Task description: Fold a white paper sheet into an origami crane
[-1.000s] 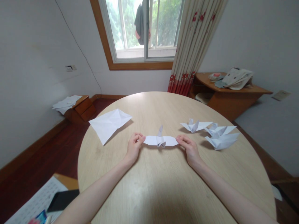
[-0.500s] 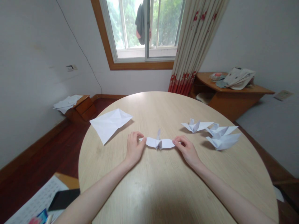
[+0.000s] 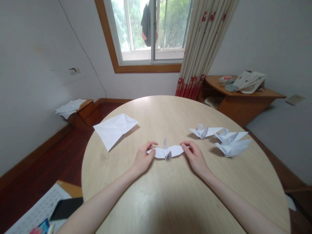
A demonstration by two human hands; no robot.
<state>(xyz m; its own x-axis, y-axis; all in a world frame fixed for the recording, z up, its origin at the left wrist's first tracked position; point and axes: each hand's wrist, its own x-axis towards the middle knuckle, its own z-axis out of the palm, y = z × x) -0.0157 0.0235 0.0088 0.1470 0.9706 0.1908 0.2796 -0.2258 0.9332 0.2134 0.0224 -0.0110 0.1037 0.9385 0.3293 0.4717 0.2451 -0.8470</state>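
Note:
A white paper crane (image 3: 161,153) is stretched between my two hands near the middle of the round table, its wings spread to both sides. One narrow point of it stands up at the back, and the folded body sits at the centre. My left hand (image 3: 145,157) has its thumb on the left wing, with the forefinger curved behind it. At the other side, my right hand (image 3: 193,154) pinches the tip of the right wing between thumb and fingers. Both wing tips are partly hidden by the fingers.
Several folded paper cranes (image 3: 232,148) stand to the right on the round table (image 3: 156,201). A creased paper sheet (image 3: 113,130) lies at the left. Beyond the table's lower left edge are a black phone (image 3: 66,208) and a printed sheet (image 3: 36,211).
My left hand has shifted a little right and its thumb sits farther in on the wing. The crane has tilted, its centre slightly lower; my right hand has hardly moved.

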